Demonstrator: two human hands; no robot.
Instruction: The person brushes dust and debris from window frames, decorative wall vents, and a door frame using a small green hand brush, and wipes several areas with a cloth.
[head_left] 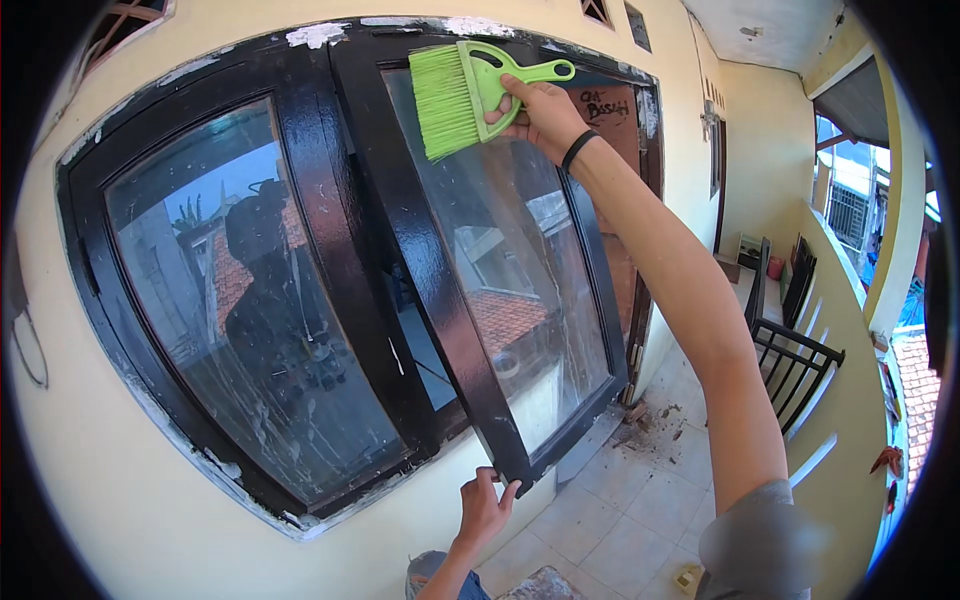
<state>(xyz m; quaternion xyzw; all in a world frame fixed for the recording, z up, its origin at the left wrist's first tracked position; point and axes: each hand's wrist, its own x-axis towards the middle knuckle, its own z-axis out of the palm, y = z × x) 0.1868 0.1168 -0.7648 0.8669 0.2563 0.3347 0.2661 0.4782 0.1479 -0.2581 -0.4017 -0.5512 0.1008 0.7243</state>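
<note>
My right hand (540,112) is raised high with its fingers wrapped through the handle opening of a green hand brush (482,92). The brush's bristles point left, near the top of the dark-framed window sash (455,330), which stands swung outward. Whether the bristles touch the frame or glass, I cannot tell. Down at the sash's lower corner, my left hand (484,510) pinches the frame edge between fingers and thumb. Dusty streaks mark the sash's glass pane (520,290). A black band circles my right wrist.
Left of the open sash is a second dark-framed window (240,300) with streaked, spotted glass. Debris (650,428) lies on the tiled floor (630,500) by the doorway. A black metal railing (795,365) and low wall stand at the right.
</note>
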